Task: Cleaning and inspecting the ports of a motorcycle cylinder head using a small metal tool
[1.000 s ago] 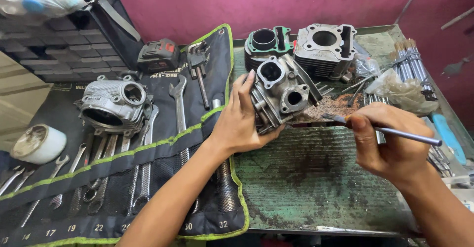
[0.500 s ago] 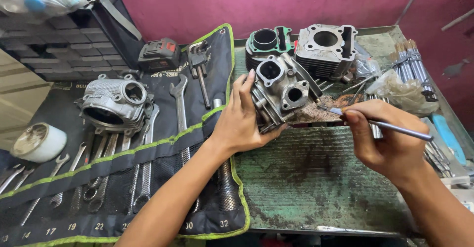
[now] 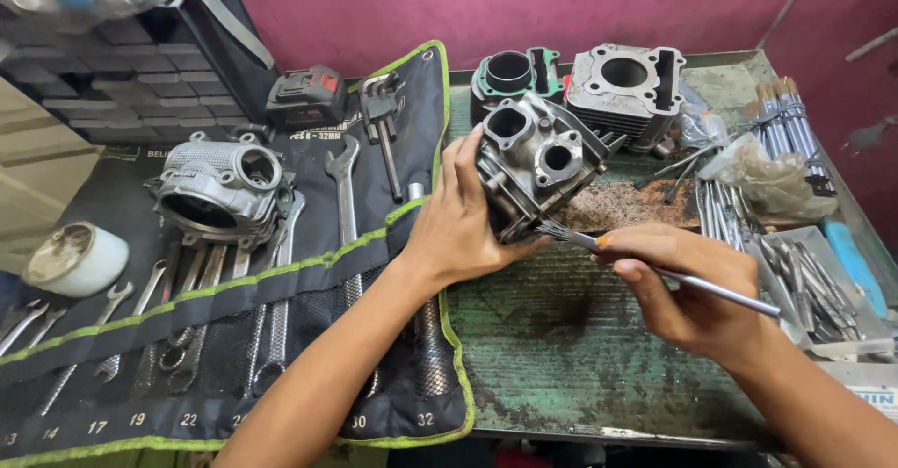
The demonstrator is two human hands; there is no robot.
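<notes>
My left hand (image 3: pixel 463 220) grips a grey metal cylinder head (image 3: pixel 536 159), tilted up on its edge on the worn green workbench (image 3: pixel 571 337). My right hand (image 3: pixel 687 286) holds a thin metal-handled brush (image 3: pixel 655 269), and its bristles touch the lower side of the cylinder head. A rusty patch of the bench shows just behind the brush tip.
A black tool roll (image 3: pixel 234 281) with several wrenches lies at left, a second cylinder head (image 3: pixel 220 192) on it. Two cylinder blocks (image 3: pixel 625 80) stand at the back. Loose metal tools (image 3: pixel 804 281) fill the right edge; a white cup (image 3: pixel 75 260) sits far left.
My right hand has moved left and down with the brush. Its bristles went from the upper right side of the cylinder head to its lower edge. The left hand has kept its grip.
</notes>
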